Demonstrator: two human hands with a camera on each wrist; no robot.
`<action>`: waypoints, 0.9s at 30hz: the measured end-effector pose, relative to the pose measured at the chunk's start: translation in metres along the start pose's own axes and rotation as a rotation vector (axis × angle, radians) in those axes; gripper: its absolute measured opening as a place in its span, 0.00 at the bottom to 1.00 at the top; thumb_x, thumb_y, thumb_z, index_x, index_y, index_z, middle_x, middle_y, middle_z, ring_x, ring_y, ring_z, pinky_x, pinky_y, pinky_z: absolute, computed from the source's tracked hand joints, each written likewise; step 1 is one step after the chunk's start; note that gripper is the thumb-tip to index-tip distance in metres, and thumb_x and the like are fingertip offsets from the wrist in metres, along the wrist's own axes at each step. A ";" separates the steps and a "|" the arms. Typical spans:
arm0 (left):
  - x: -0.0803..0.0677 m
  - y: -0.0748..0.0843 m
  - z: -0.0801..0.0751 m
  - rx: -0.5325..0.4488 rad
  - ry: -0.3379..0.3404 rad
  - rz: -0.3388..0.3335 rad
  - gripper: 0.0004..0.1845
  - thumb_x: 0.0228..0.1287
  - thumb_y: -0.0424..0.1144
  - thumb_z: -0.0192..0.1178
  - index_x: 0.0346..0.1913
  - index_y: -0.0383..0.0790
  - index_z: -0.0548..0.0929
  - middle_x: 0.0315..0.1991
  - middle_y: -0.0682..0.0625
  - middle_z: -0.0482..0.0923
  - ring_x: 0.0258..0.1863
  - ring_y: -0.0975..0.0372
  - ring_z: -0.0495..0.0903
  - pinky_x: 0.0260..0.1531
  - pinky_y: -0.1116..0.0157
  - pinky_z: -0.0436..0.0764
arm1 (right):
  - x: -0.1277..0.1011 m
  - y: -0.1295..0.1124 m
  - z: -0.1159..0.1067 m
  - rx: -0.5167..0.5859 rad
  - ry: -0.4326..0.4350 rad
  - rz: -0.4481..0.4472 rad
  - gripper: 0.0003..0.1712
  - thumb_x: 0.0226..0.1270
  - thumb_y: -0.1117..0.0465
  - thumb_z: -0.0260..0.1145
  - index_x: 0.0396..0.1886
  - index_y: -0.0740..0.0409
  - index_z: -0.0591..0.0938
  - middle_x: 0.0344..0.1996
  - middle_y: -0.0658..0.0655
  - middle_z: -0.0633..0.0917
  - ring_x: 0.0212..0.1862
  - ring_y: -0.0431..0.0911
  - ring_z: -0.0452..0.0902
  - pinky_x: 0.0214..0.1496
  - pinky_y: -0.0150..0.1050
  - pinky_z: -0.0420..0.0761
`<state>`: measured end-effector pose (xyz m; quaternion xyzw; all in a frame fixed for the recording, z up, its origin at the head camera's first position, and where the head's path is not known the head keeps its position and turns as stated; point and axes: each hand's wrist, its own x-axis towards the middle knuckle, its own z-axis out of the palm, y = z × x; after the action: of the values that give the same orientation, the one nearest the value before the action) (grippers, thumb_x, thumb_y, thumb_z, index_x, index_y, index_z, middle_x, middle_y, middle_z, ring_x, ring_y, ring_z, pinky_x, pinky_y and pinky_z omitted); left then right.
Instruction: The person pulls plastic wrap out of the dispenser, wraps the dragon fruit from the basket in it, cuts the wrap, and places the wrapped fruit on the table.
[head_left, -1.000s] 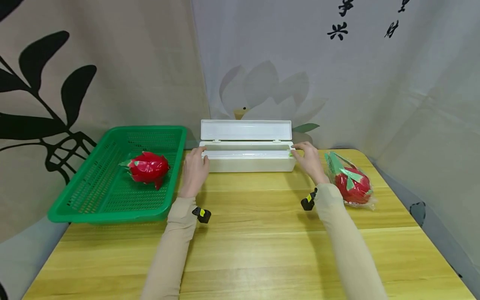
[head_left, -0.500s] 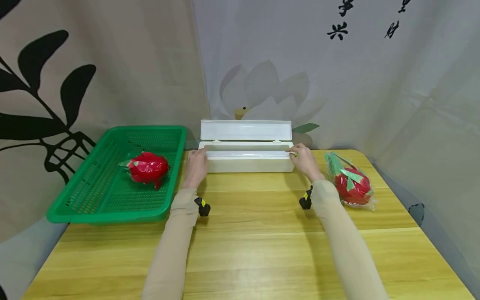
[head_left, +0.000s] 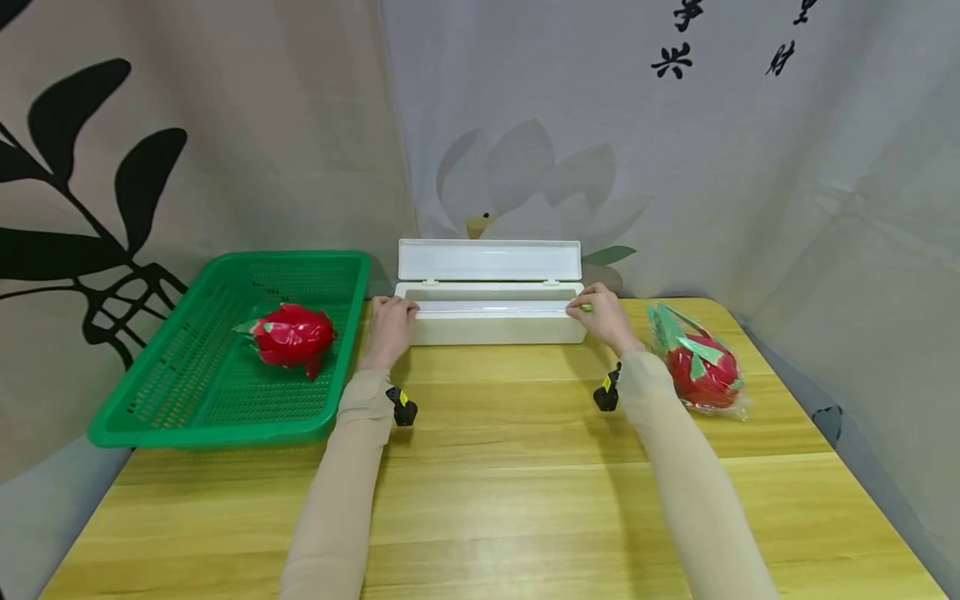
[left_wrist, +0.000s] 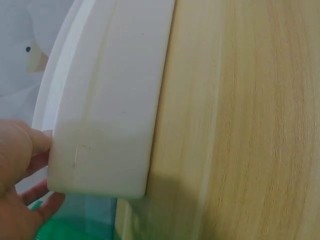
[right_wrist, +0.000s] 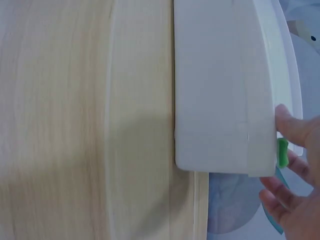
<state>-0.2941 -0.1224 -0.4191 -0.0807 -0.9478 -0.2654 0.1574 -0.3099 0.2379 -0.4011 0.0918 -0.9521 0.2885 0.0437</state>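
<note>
A long white box (head_left: pixel 498 332), like a cling film dispenser, stands at the table's back with its hinged lid (head_left: pixel 489 260) raised. A glossy strip runs along its front edge. My left hand (head_left: pixel 392 329) grips the box's left end, fingers bent over the rim. At the opposite end my right hand (head_left: pixel 611 321) holds the top corner, its thumb on the front edge. A small green tab (right_wrist: pixel 282 152) shows between thumb and fingers in the right wrist view. Whether either hand also pinches clear film cannot be seen.
Left on the table stands a green plastic basket (head_left: pixel 187 433) with a red, glossy dragon fruit (head_left: pixel 294 335) in it. Another dragon fruit (head_left: pixel 703 367), in clear wrapping, lies right of my right forearm. A printed curtain (head_left: pixel 525 108) hangs behind the table.
My right hand has moved slightly inward over the box's right corner. My left fingers have settled further over the left rim. The box, lid, basket and fruits keep their places.
</note>
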 end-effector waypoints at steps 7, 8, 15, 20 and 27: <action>0.002 0.001 0.001 -0.042 0.019 -0.052 0.11 0.69 0.36 0.54 0.43 0.32 0.83 0.44 0.38 0.83 0.55 0.45 0.67 0.62 0.52 0.66 | 0.002 -0.006 0.005 -0.007 0.067 0.050 0.16 0.69 0.57 0.61 0.45 0.66 0.84 0.57 0.65 0.73 0.61 0.60 0.67 0.62 0.56 0.70; 0.003 0.001 0.001 -0.045 0.025 -0.053 0.11 0.69 0.36 0.55 0.43 0.32 0.83 0.44 0.38 0.83 0.55 0.45 0.68 0.62 0.53 0.66 | 0.003 -0.007 0.006 -0.016 0.076 0.056 0.16 0.69 0.57 0.61 0.45 0.66 0.84 0.56 0.65 0.74 0.60 0.61 0.68 0.61 0.56 0.70; 0.005 0.000 0.003 -0.081 0.071 -0.093 0.11 0.69 0.36 0.54 0.43 0.31 0.82 0.45 0.38 0.83 0.56 0.45 0.68 0.60 0.52 0.69 | 0.007 -0.009 0.010 -0.060 0.114 0.068 0.15 0.69 0.59 0.60 0.43 0.66 0.84 0.55 0.65 0.75 0.62 0.62 0.65 0.64 0.56 0.66; 0.007 -0.001 0.002 -0.123 0.083 -0.109 0.12 0.71 0.38 0.52 0.45 0.33 0.81 0.43 0.38 0.83 0.56 0.46 0.68 0.53 0.51 0.73 | 0.009 -0.012 0.008 -0.060 0.105 0.060 0.15 0.71 0.58 0.58 0.43 0.65 0.84 0.55 0.66 0.76 0.61 0.63 0.64 0.61 0.56 0.67; 0.006 0.000 -0.002 -0.153 0.030 -0.123 0.11 0.69 0.42 0.56 0.42 0.36 0.81 0.42 0.40 0.79 0.55 0.48 0.68 0.50 0.51 0.72 | 0.011 -0.010 0.004 -0.040 0.027 0.029 0.15 0.72 0.58 0.56 0.44 0.65 0.83 0.48 0.65 0.81 0.52 0.59 0.67 0.54 0.52 0.68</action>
<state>-0.2994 -0.1230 -0.4158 -0.0302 -0.9254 -0.3475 0.1483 -0.3189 0.2261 -0.3972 0.0734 -0.9582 0.2713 0.0540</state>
